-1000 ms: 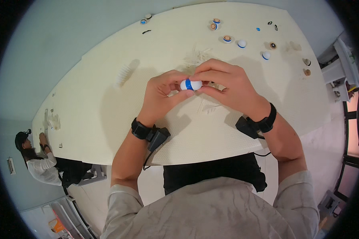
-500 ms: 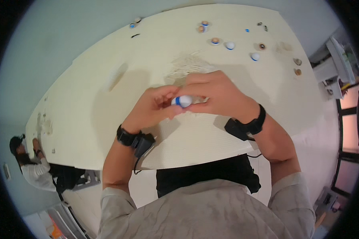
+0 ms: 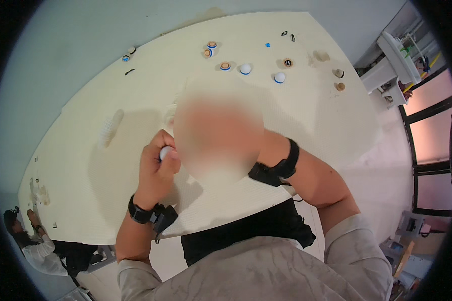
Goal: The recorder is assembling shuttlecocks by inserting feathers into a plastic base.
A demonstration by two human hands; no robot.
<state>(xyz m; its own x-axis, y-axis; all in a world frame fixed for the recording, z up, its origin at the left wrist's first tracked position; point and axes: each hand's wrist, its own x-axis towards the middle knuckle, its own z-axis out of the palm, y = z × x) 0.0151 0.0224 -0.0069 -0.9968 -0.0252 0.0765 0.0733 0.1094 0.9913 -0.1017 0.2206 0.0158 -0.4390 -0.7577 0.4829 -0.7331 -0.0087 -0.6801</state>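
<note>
My left hand (image 3: 155, 165) is closed round a small white rounded container (image 3: 166, 152), held just above the table. Only its pale end shows between the thumb and fingers; the rest is covered. To its right, my right hand (image 3: 218, 133) lies under a blurred patch, so its fingers and anything in them cannot be made out. A few thin pale sticks (image 3: 172, 109) show at the left edge of that patch; most of the pile is hidden. Each wrist wears a black strap with a small box.
Farther back stand white-domed pieces with blue bands (image 3: 245, 69) and tan-topped ones (image 3: 225, 66). A translucent bumpy tube (image 3: 111, 128) lies to the left on the white table (image 3: 316, 125). Small round pieces (image 3: 340, 73) sit at the right edge. Another person (image 3: 32, 243) sits far left.
My hands have come apart: the left keeps the white container and has moved left and down. The view has shifted, and a blur now covers my right hand.
</note>
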